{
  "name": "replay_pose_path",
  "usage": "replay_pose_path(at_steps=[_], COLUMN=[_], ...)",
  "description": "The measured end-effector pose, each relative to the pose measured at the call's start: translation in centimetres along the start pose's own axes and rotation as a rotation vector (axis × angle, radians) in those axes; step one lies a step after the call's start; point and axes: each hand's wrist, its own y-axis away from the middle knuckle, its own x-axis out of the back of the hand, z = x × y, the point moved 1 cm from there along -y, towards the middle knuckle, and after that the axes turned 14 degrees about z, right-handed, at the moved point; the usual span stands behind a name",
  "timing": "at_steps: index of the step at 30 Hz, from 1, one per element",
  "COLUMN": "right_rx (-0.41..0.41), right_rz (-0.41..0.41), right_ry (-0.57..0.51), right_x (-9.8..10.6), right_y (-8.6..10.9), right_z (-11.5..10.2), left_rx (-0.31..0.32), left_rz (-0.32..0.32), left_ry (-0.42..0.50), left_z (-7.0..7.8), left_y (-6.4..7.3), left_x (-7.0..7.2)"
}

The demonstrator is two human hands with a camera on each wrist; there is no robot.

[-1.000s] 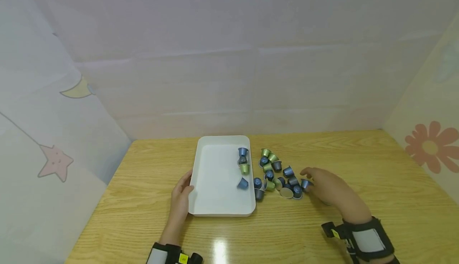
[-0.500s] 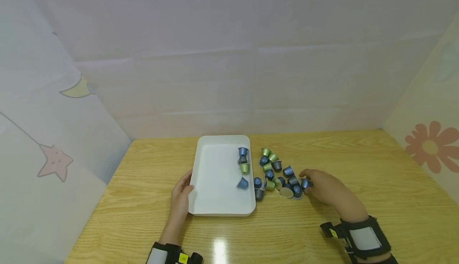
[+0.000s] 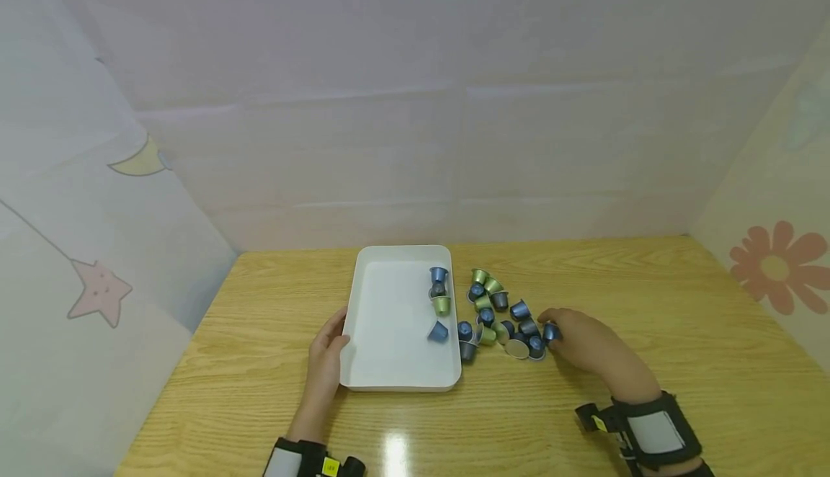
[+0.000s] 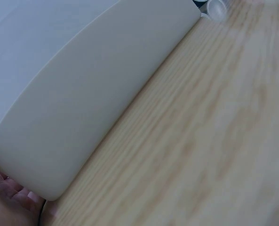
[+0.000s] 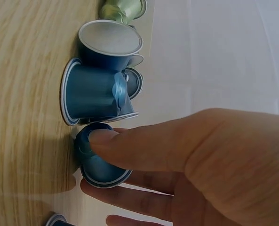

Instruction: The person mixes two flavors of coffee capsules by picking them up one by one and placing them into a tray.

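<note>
In the head view my left hand (image 3: 326, 358) grips the left side of a white tray (image 3: 382, 340), with the thumb at its rim. The tray's outer wall (image 4: 97, 89) fills much of the left wrist view. My right hand (image 3: 586, 344) pinches a blue coffee capsule (image 3: 550, 333) at the right end of a loose heap. In the right wrist view the thumb lies across this blue capsule (image 5: 104, 165), and fingers show behind it. A larger-looking teal capsule (image 5: 90, 92) lies on its side close by.
Several blue, green and dark capsules (image 3: 486, 336) lie heaped right of the tray. Inside the tray, along its right side, are a green capsule (image 3: 442, 306) and several blue or dark ones. Another capsule rim (image 5: 57, 220) shows beneath the right hand. Wall sheets border the wooden table (image 3: 272, 304).
My right hand has closed its fingers on the blue capsule and shifted slightly left with it. The left hand and the tray have stayed practically still.
</note>
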Motion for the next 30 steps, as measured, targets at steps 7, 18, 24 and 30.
replay_pose_path(at_steps=[7, 18, 24, 30], right_rx=[-0.009, -0.016, -0.011, 0.016], right_rz=[-0.002, 0.012, 0.008, 0.036], right_ry=[0.030, 0.042, 0.045, 0.057], right_x=[0.3, 0.9, 1.5, 1.9], right_y=[0.1, 0.4, 0.4, 0.3], right_z=[0.0, -0.9, -2.0, -3.4], left_rx=[0.002, -0.002, 0.001, 0.003], left_rz=[-0.008, -0.004, -0.013, -0.011], left_ry=[0.012, -0.007, 0.001, 0.006], left_z=[0.0, 0.1, 0.1, 0.1], left_y=[-0.1, 0.1, 0.2, 0.1], left_x=[-0.1, 0.2, 0.1, 0.1])
